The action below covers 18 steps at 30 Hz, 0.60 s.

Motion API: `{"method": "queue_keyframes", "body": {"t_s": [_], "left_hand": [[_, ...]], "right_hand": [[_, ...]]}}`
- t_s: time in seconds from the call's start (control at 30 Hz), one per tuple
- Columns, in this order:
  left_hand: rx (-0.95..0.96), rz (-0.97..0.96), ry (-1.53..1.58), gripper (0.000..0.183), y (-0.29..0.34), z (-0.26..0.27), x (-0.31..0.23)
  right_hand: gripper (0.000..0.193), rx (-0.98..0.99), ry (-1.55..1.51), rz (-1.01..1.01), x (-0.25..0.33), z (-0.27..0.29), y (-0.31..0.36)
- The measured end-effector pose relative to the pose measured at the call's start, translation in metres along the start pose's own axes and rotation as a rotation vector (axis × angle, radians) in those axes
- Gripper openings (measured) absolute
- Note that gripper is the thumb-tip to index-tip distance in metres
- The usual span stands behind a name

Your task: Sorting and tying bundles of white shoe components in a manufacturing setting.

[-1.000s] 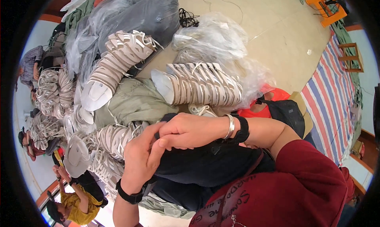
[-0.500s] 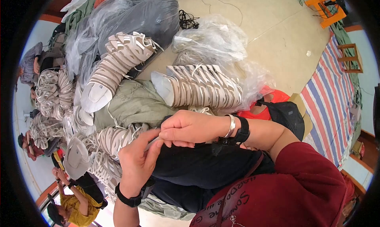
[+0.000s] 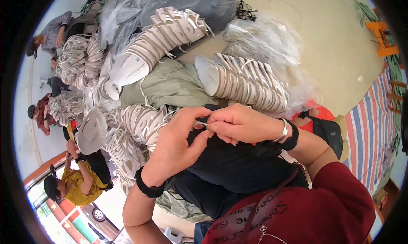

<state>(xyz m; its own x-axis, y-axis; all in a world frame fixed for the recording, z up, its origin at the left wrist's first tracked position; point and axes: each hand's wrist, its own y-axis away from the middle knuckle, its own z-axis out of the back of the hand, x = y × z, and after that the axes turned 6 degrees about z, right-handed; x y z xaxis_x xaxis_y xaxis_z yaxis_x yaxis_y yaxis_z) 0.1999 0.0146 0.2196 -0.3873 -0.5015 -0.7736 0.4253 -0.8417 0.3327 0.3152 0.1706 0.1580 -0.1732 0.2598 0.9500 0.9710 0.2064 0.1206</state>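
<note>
My left hand (image 3: 176, 142) and my right hand (image 3: 246, 124) meet above my dark-trousered lap. Between their fingertips runs a thin whitish strip (image 3: 201, 123) that looks like a shoelace. My right fingers pinch one part of it; the left thumb and forefinger close around the other side. Most of the strip is hidden by my fingers. Just beyond the right hand lies a stack of beige-and-white shoe uppers (image 3: 250, 83) with laces in them. To the left of my left hand are more laced uppers (image 3: 142, 122).
Another long stack of uppers (image 3: 159, 44) leans across a green cloth bundle (image 3: 165, 86). Clear plastic sheeting (image 3: 267, 39) lies behind. A black bag (image 3: 327, 133) and striped sheet (image 3: 369, 120) are at right. A person in yellow (image 3: 80, 180) and other people sit at left.
The whole view has shifted, so the stacks appear further right. My fingers have parted slightly, and the thin strip between them now shows. Both hands still grip.
</note>
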Motion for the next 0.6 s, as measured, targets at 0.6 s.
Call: {"method": "queue_keyframes", "body": {"t_s": [0.6], "left_hand": [[-0.161, -0.165, -0.152, 0.015, 0.016, -0.009, 0.024]], "right_hand": [[0.025, -0.116, 0.060, -0.064, -0.012, -0.007, 0.006]]}}
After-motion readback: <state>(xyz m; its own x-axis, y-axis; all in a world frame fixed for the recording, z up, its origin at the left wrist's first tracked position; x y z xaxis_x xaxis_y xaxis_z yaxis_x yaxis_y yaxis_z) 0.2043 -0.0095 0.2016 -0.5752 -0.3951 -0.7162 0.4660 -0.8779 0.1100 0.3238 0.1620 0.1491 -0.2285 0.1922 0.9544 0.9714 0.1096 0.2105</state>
